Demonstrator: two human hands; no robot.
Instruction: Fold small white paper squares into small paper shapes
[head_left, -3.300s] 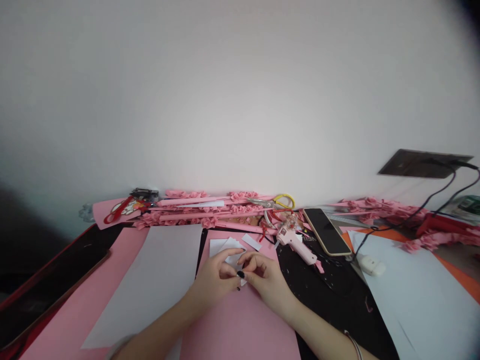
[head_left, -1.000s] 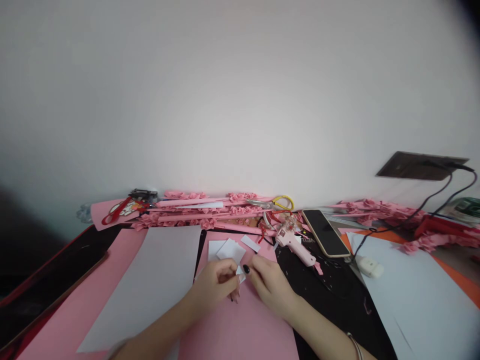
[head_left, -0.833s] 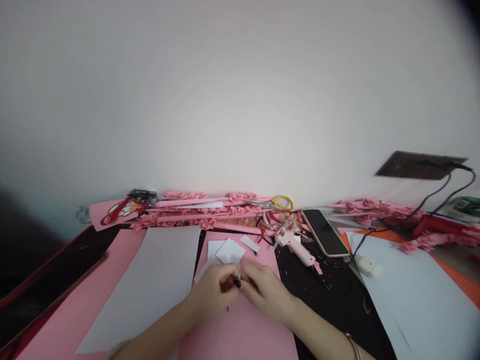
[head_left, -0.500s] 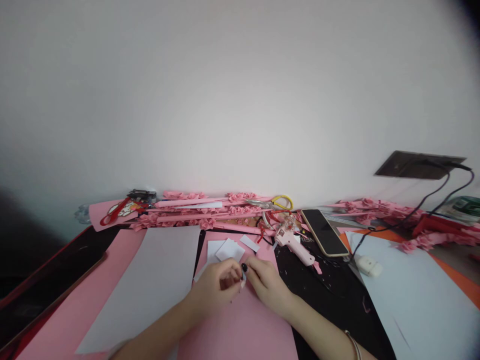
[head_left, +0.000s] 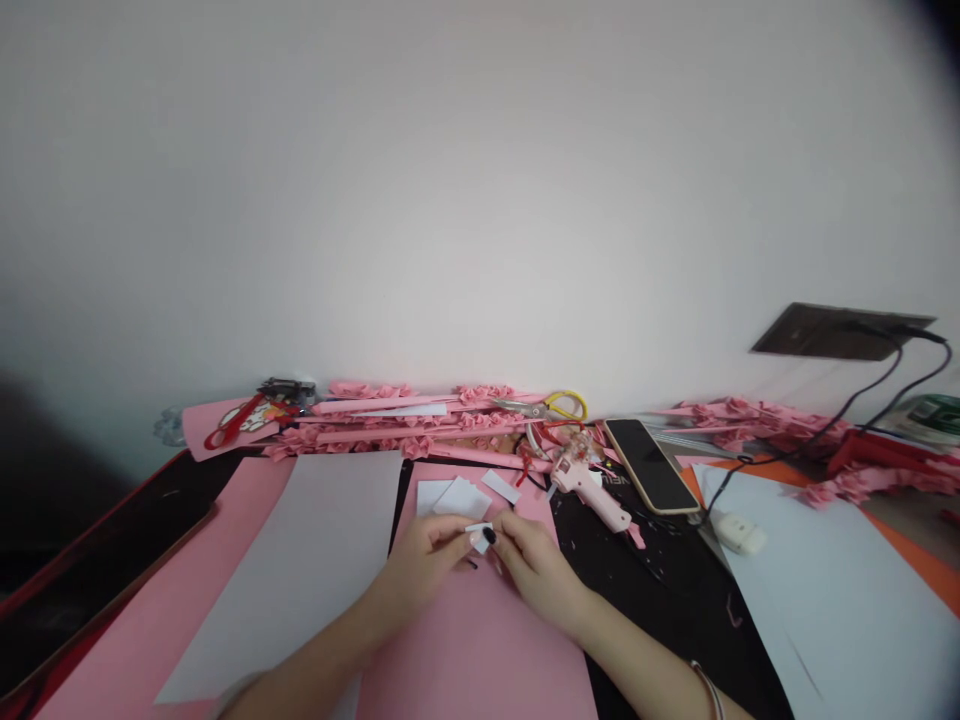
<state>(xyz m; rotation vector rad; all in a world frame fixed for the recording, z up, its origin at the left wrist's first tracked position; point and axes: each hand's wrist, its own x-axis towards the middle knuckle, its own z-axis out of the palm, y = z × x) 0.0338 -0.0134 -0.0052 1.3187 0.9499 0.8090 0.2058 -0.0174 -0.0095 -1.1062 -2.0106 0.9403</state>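
A small piece of white paper (head_left: 480,542) is pinched between both sets of fingertips above a pink sheet (head_left: 480,650). My left hand (head_left: 424,560) is closed on its left side, the thumb pressing on top. On the other side, my right hand (head_left: 534,565) grips it with thumb and forefinger; a dark nail shows on the thumb. Just beyond my hands lie several white paper pieces (head_left: 460,496), and a separate white strip (head_left: 501,486) rests to their right. Part of the held paper is hidden by my fingers.
A pink glue gun (head_left: 596,496) and a phone (head_left: 651,465) lie to the right. Yellow-handled scissors (head_left: 562,405) rest among pink paper flower stems (head_left: 420,434) along the wall. White sheets (head_left: 315,540) flank the work area. Dark cables (head_left: 832,415) run from the wall socket (head_left: 840,332).
My left hand has turned and closed its fingers, bringing thumb and fingertips onto the small paper. The paper now shows more between my hands. My right hand stays nearly in place.
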